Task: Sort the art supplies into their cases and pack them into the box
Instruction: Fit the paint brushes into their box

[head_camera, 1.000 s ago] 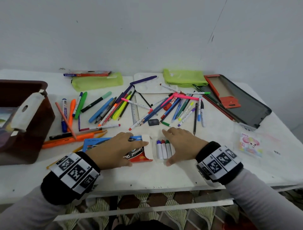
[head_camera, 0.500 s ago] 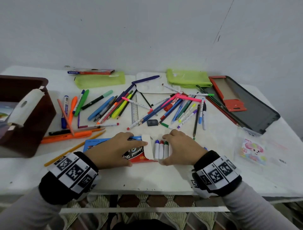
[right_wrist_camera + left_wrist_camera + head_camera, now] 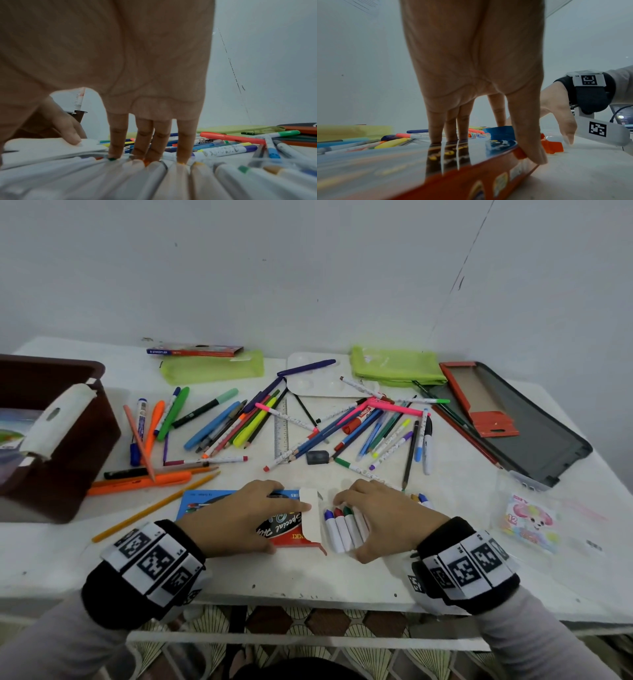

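A flat blue and red crayon box (image 3: 284, 529) lies near the table's front edge, its white end flap (image 3: 311, 518) open to the right. My left hand (image 3: 267, 518) arches over it, fingers on the top (image 3: 436, 169) and thumb against the near side. Right of the flap lies a row of white-wrapped crayons (image 3: 337, 530) with blue, red and green tips. My right hand (image 3: 363, 525) spans them, fingertips at their coloured tips (image 3: 154, 175) and thumb at their near ends. Most of the row is hidden under the hand.
A brown box (image 3: 61, 474) stands at the left edge. Loose pens and markers (image 3: 308, 426) cover the middle of the table. Behind lie two green pouches (image 3: 212, 368), a white palette (image 3: 318, 385) and a dark case (image 3: 534, 440). A clear packet (image 3: 529, 522) lies at the right.
Both hands stay on the crayon box and the crayons in almost the same place. Only the head view has shifted slightly.
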